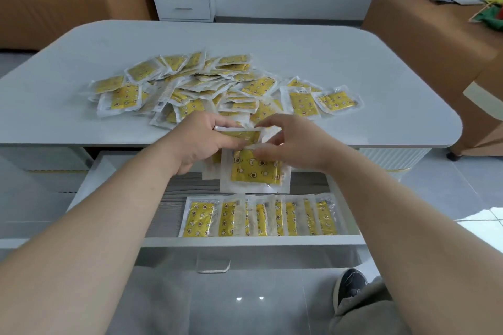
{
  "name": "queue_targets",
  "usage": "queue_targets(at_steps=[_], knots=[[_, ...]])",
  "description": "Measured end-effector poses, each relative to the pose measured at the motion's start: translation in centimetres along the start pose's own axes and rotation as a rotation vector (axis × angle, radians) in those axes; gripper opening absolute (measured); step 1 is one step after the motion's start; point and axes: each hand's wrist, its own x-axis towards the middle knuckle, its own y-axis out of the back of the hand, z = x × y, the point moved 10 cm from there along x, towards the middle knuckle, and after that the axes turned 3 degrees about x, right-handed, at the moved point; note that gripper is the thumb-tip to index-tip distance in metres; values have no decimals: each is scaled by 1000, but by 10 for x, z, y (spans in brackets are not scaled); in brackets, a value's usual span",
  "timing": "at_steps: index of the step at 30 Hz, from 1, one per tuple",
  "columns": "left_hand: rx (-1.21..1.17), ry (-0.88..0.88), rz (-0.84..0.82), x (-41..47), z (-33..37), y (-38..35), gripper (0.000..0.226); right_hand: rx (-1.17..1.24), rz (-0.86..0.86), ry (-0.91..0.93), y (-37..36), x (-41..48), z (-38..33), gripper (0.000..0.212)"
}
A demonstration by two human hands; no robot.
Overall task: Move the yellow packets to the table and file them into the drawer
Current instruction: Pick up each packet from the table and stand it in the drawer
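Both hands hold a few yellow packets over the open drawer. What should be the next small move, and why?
Probably lower the held packets into the drawer and stand them next to the filed row. The left hand and the right hand grip them right above the drawer, bare drawer floor shows beside the row, and a pile waits on the table.

The drawer (114, 171)'s left half lies bare; filed packets (261, 216) crowd its front right.

Packet heap (217, 84) on table (326, 49), behind drawer (245, 240).
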Motion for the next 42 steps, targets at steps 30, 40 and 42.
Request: queue_targets(at_steps=[30,40,42], knots=[[1137,523,54,-49,-230,152,37,-232,-358,-70,-210,74,-33,35],[1289,423,-368,-41,-233,104,58,-325,-400,34,-246,90,-47,58],[1317,429,-412,-42,-237,103,63,-362,-404,41,-255,92,-42,62]])
